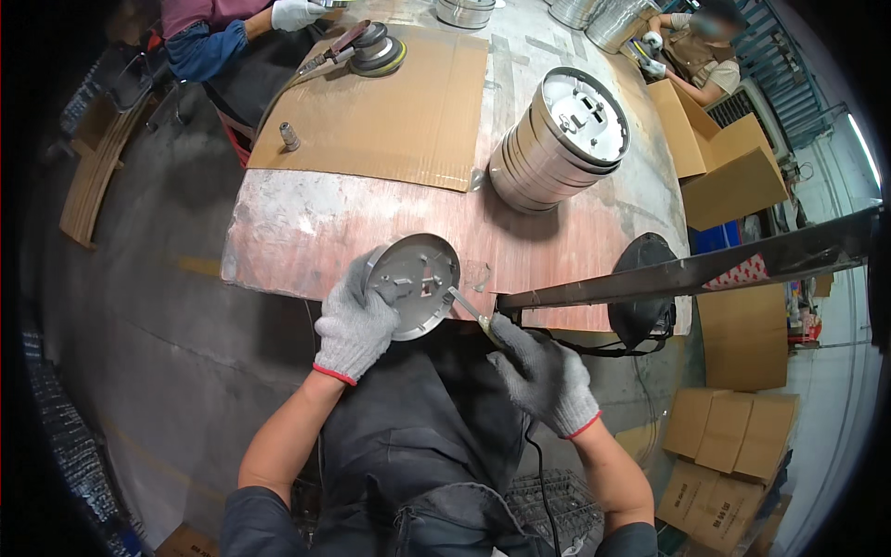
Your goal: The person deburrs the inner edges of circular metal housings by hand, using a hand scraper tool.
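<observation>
My left hand (355, 327), in a grey knit glove with a red cuff, grips the left rim of a round, shallow metal cover (429, 306). The cover is tilted over the table's front edge, its inner side with small posts and slots facing me. In my gloved right hand (549, 379) is a flat, narrow metal hand tool (467, 304), perhaps a file or scraper; its handle is mostly hidden by my fingers. The tool's tip reaches the right rim of the cover, though I cannot tell whether they touch. Beyond stands a stack of similar round metal covers (548, 148).
A cardboard sheet (418, 121) carries a disc sander (376, 51) and a small metal fitting (290, 136). A dark metal bar (687, 269) crosses the right side above a black round object (640, 297). Two people work across the table; an open carton (733, 167) stands right.
</observation>
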`<state>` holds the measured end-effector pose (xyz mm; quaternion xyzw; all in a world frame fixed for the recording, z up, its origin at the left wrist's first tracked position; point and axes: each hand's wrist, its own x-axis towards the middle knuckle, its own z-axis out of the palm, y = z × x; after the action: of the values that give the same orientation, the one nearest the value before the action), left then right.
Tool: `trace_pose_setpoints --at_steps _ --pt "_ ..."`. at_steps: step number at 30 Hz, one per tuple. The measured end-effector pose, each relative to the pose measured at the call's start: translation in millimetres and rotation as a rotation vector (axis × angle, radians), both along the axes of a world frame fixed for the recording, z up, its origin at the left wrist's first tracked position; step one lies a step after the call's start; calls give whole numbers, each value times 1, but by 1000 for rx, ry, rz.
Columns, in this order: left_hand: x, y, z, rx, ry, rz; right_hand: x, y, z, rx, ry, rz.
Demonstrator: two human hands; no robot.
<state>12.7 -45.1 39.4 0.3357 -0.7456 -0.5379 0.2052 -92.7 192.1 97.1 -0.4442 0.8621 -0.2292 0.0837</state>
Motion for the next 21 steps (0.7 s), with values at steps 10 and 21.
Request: trace_pose_setpoints --at_steps 10,21 --pt "-5 11 10 -76 197 -105 -5 -24 45 369 -56 129" --pt "-11 -24 -4 -132 -76 -119 2 -38 45 433 -22 133"
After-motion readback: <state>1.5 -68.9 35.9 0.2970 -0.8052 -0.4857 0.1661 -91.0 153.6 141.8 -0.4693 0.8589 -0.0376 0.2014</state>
